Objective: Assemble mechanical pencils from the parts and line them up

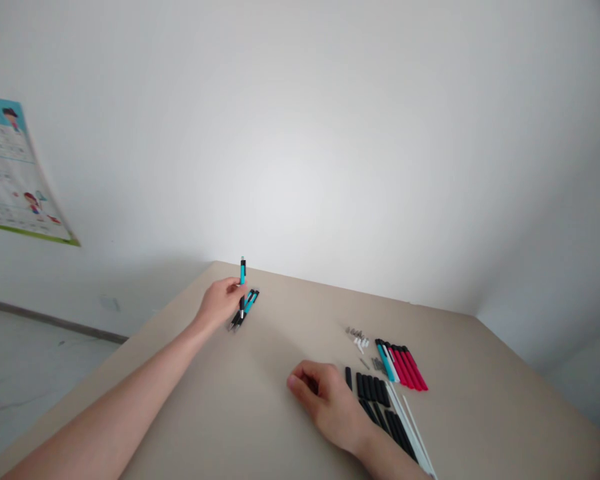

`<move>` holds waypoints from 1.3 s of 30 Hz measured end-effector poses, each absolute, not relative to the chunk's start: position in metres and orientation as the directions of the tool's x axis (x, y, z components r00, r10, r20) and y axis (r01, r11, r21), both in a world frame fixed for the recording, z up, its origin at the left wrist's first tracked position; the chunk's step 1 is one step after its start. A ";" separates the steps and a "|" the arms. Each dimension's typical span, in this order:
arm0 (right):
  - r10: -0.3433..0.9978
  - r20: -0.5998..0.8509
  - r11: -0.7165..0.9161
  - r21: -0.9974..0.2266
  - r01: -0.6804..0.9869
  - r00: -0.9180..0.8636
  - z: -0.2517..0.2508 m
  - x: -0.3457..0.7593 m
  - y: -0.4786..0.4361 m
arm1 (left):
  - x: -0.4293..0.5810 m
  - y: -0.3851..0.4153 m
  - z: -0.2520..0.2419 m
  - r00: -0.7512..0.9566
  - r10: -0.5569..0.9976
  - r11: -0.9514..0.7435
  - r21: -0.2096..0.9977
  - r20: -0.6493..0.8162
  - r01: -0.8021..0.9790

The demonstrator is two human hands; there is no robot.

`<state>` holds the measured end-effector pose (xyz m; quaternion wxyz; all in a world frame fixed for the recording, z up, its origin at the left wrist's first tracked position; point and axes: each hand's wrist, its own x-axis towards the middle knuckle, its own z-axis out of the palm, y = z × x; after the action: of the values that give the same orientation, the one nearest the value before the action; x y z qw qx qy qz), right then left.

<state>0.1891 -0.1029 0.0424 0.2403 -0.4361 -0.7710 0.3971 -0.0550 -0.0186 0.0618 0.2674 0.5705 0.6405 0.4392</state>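
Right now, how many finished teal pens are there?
3: one teal pen in the left hand, two lying pens beside it on the table; others may be hidden.

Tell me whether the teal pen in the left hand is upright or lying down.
Upright: the teal pen points straight up, pinched in the left hand.

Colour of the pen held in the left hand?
The pen in the left hand is teal, black lower down; head view shows it best.

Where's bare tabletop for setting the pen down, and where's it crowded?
Bare: the table between the pen pile by the left hand and the right hand, plus the far strip by the wall. Crowded: beside the right hand, black grips, red barrels, white refills.
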 end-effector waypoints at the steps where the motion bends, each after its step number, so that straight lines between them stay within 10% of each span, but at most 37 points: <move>1: 0.863 0.026 0.309 -0.818 0.486 -0.505 0.042 0.190 -0.103 | -0.064 -0.014 0.062 -0.262 0.952 0.057 0.752 0.157 0.656; 15: 0.859 0.083 0.368 -0.786 0.496 -0.505 0.048 0.189 -0.105 | -0.092 -0.008 0.053 -0.264 0.964 0.243 0.402 -0.002 0.883; 39: 0.847 0.086 0.393 -0.766 0.509 -0.525 0.049 0.188 -0.106 | -0.082 -0.010 0.048 -0.227 0.973 0.194 0.360 0.051 0.913</move>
<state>0.1882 -0.1061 0.0486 0.2402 -0.4242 -0.7993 0.3514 -0.0821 -0.0098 0.0480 0.0943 0.6146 0.7669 0.1592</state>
